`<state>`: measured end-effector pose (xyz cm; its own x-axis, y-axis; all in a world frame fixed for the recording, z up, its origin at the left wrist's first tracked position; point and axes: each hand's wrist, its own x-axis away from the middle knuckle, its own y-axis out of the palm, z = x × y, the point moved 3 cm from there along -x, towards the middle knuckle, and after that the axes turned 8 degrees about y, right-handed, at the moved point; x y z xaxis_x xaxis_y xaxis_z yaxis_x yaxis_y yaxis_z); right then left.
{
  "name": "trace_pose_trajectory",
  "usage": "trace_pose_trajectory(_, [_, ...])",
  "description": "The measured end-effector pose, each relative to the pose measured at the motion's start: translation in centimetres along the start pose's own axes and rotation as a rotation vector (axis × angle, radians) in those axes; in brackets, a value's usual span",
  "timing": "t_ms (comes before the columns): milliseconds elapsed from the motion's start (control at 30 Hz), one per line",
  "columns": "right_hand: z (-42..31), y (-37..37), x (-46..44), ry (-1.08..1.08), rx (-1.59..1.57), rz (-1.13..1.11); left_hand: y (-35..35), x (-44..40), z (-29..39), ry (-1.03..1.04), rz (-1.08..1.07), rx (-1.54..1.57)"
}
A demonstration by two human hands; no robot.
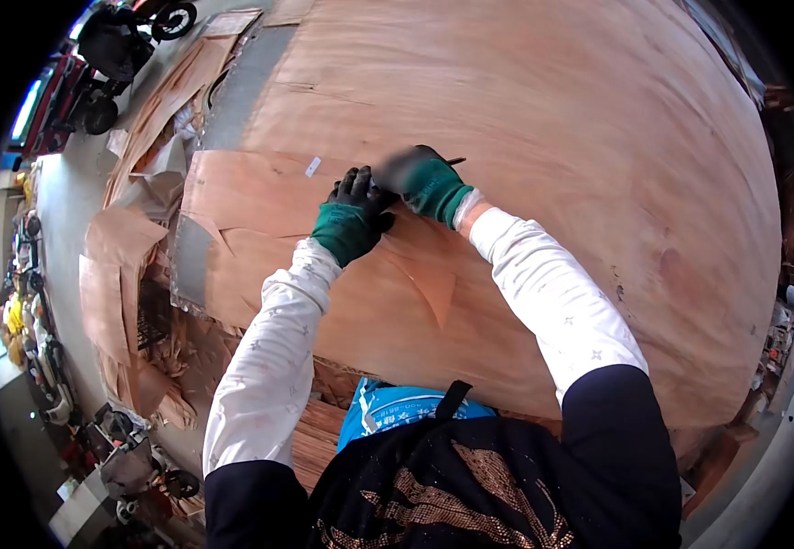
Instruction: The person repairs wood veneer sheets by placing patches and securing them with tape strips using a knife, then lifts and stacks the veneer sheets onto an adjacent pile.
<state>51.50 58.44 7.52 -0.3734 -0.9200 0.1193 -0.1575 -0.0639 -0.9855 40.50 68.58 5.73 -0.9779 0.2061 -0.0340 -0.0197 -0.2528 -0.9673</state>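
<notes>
Large thin wood veneer sheets (543, 101) spread out in front of me. My left hand (349, 220), in a green and black glove, rests on a veneer strip (259, 192), fingers forward and thumb apart. Close beside it my right hand (429, 183), gloved alike, is closed, its fingertips blurred. A thin dark tool (456, 161) pokes out past its knuckles; the rest is hidden in the glove. Between the hands is a small pale spot I cannot make out. A small white label (313, 166) lies on the strip. Nearer my body, a torn triangular flap (432, 288) shows in the veneer.
Veneer scraps (122, 274) are heaped left of the work surface. A blue printed bag or apron (397, 407) is at my waist. Motorbikes (118, 55) stand at the far left, with more vehicles and clutter along the left side. Debris (781, 339) lines the right edge.
</notes>
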Motion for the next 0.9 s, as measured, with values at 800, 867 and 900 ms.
trace_pose_trajectory(800, [3.0,0.6,16.8,0.705,-0.152,0.043,-1.2,0.2,1.0,0.004,-0.020,0.013])
trace_pose_trajectory(867, [0.9,-3.7,15.6,0.719,-0.332,0.185,-0.9,0.4,0.9,-0.004,-0.015,0.002])
trace_pose_trajectory(900, [-0.2,-5.3,14.7,0.722,-0.425,0.263,-0.8,0.4,0.8,-0.001,-0.031,0.005])
